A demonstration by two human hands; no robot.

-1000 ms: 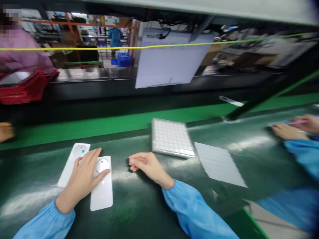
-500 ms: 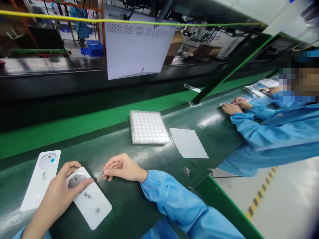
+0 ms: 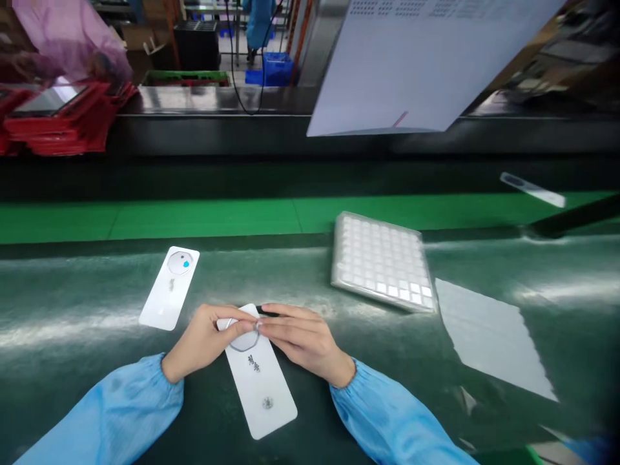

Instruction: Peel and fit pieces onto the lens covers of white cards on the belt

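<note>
A white phone back cover (image 3: 264, 387) with a round camera ring and dark printed marks lies at a slant on the green mat in front of me. My left hand (image 3: 213, 336) grips its upper end, thumb and fingers closed at the ring. From the other side my right hand (image 3: 305, 339) meets it, fingertips pressed together at the ring's right edge. Whatever small thing is between those right fingertips is hidden. To the left lies a second white phone back cover (image 3: 167, 297), with a blue dot in its ring, untouched.
A clear tray of small white squares (image 3: 382, 258) sits right of my hands, beside a pale sheet (image 3: 494, 339). A white strip (image 3: 533, 189) rests on the green ledge. Red folders (image 3: 62, 119) are stacked at the back left, near a person in pink (image 3: 72, 39).
My right hand has come to the cover, and its fingertips now meet the left hand's at the ring. The left hand has slid that cover away from the other one. The camera view has swung.
</note>
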